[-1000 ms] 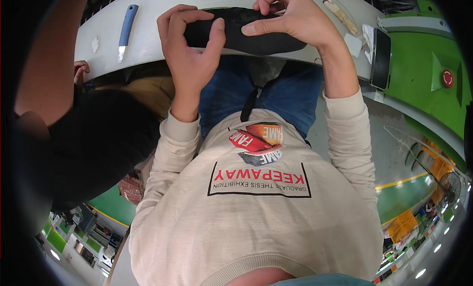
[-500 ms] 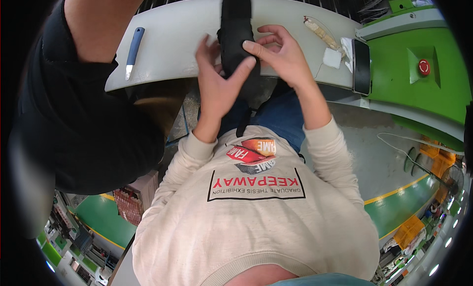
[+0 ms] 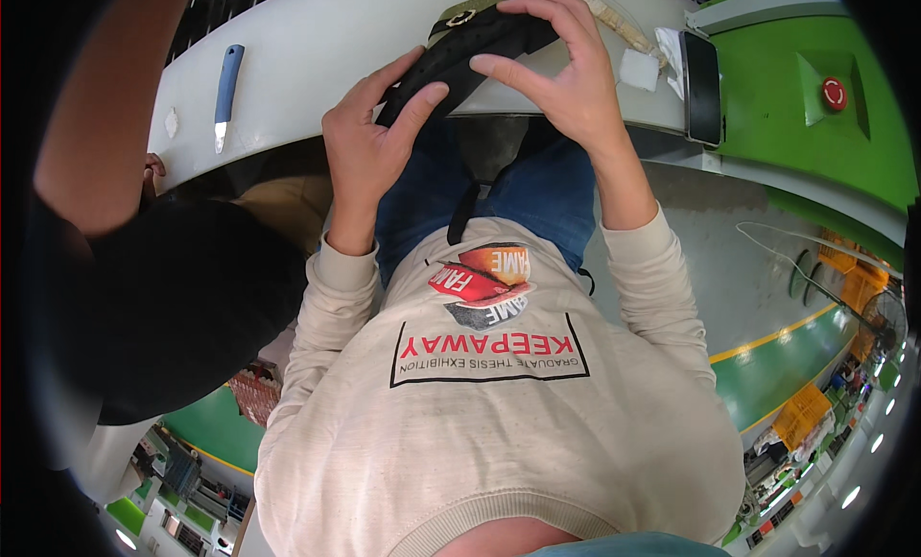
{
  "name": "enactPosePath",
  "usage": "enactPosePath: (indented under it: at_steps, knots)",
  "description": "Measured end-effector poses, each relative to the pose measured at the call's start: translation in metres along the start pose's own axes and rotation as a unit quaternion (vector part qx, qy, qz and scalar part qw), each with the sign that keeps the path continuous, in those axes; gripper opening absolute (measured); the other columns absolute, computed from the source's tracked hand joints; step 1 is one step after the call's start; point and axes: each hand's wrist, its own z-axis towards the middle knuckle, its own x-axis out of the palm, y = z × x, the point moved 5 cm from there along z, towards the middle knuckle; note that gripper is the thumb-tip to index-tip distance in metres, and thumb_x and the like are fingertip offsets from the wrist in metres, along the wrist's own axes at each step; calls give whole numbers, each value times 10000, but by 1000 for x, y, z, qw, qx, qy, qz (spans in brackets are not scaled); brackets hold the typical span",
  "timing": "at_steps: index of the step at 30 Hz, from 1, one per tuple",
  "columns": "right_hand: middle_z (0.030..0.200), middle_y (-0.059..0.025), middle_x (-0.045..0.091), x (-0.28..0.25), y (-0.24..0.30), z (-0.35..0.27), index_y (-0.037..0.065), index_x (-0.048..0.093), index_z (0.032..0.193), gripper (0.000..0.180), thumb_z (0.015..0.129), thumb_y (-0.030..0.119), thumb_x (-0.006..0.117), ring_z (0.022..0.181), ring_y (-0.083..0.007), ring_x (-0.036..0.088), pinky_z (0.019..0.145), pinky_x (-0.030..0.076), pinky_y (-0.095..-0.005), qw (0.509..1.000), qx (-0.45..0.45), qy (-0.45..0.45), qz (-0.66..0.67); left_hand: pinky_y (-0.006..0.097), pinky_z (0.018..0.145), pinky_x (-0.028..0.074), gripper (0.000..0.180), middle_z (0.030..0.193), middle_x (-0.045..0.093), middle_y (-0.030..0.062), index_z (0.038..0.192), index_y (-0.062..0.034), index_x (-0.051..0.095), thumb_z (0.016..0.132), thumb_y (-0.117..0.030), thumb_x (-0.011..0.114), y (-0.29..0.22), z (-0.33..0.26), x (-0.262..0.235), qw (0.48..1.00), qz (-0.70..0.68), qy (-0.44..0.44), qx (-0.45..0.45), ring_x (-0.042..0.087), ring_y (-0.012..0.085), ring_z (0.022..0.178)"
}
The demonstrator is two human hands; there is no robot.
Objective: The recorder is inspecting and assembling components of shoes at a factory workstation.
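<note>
A black shoe-like item [image 3: 470, 63] with an olive-green part and a small gold-coloured buckle is held tilted at the near edge of the white table. My left hand [image 3: 369, 140] grips its lower left end, thumb on the near side and fingers behind. At the upper right end is my right hand [image 3: 571, 72], its fingers bent over the top and its thumb against the near face. The item's far side is hidden. To the left on the table lies a small knife [image 3: 227, 92] with a blue handle and a short pale blade.
Another person's bare arm [image 3: 106, 144] and dark clothing fill the left side. Right of my hands lie a white pad [image 3: 640, 70], a tan wrapped stick [image 3: 628, 27] and a dark phone [image 3: 702, 87]. Beyond stands a green machine [image 3: 767, 106] with a red button [image 3: 834, 94].
The item has turned from upright to slanting, bringing its olive part and buckle into view. My left hand moved left and down; my right hand rose. The other person's arm shifted left.
</note>
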Motion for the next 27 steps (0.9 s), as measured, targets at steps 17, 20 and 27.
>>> enactPosePath:
  at_steps: [17, 20, 27]
  knots:
    - [1349, -198, 670, -1, 2, 18, 52, 708, 997, 391, 796, 257, 973, 1332, -345, 593, 1141, 456, -438, 996, 61, 56, -17, 300, 819, 581, 288, 1097, 812, 111, 1159, 5, 792, 925, -146, 867, -8, 10, 5, 997, -33, -27, 64, 755, 187, 977]
    - [1308, -188, 706, -5, -2, 19, 44, 700, 1014, 394, 803, 243, 967, 1278, -334, 640, 1131, 469, -436, 997, 62, 52, -8, 305, 817, 577, 278, 1079, 807, 110, 1137, 2, 788, 911, -139, 865, -8, 12, 6, 997, -30, -19, 68, 746, 188, 961]
    - [1253, -148, 771, -14, -29, 20, 39, 698, 1035, 255, 874, 69, 894, 1238, -297, 695, 1097, 510, -406, 996, -8, 53, 75, 313, 856, 582, 263, 1084, 808, 133, 1102, 25, 783, 894, -113, 866, -3, 12, 6, 996, -36, -28, 71, 746, 202, 950]
